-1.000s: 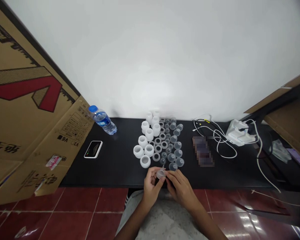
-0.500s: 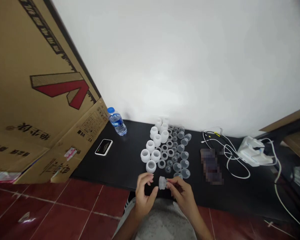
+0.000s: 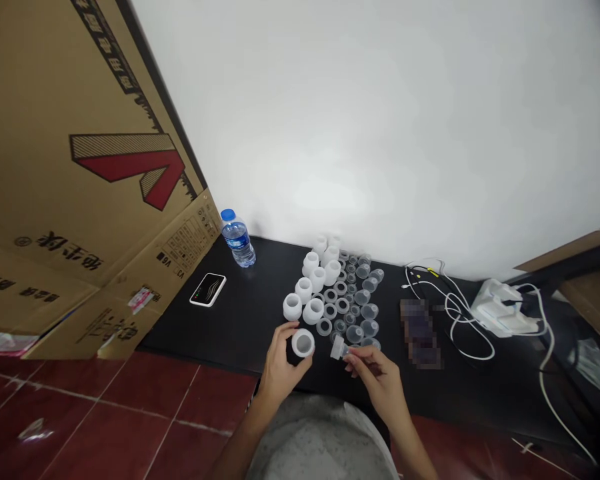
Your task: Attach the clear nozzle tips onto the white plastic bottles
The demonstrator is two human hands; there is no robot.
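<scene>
My left hand (image 3: 281, 365) grips a small round white plastic jar (image 3: 303, 343) from its left side, thumb and fingers around it, its open mouth facing up. Between the fingertips of my right hand (image 3: 379, 379) is a translucent threaded plastic piece (image 3: 337, 348), its wider end pointing left toward the jar. The two held parts are apart. Just beyond my hands are several more white jars (image 3: 313, 311), flat translucent rings (image 3: 325, 327), small clear round pieces (image 3: 339, 325) and clear domed caps (image 3: 369, 328), laid out in columns.
On the black table (image 3: 240, 333) a water bottle (image 3: 239, 240) and a white-edged device (image 3: 208, 290) stand to the left. A blurred dark object (image 3: 421, 333), white cables (image 3: 463, 333) and a white power strip (image 3: 505, 307) lie right. Cardboard (image 3: 130, 280) borders the left side.
My left hand has gone from empty to holding the white jar, taken from the front of the group. My right hand has moved slightly right and away with the threaded piece.
</scene>
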